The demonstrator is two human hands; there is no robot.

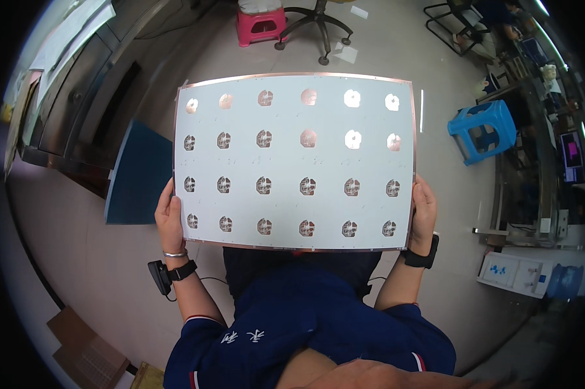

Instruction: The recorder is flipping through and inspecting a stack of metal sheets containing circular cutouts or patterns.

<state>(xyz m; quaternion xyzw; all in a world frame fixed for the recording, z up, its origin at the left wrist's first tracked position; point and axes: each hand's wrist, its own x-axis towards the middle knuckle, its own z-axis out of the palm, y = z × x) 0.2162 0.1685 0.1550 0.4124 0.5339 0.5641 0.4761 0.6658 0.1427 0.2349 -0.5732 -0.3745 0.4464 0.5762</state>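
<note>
A large flat copper-edged panel is held up in front of my body. Its pale grey face carries rows of small rounded, dark-and-copper motifs, and a few at the upper right shine white with glare. My left hand grips the panel's left edge near the lower corner, thumb on the face and the other fingers partly hidden behind. At the opposite edge, my right hand is closed on the panel at about the same height.
Beyond the panel stand a pink stool and a wheeled chair base. A blue stool is to the right, near a cluttered bench and a white water dispenser. On the left, a dark blue board leans by a metal cabinet.
</note>
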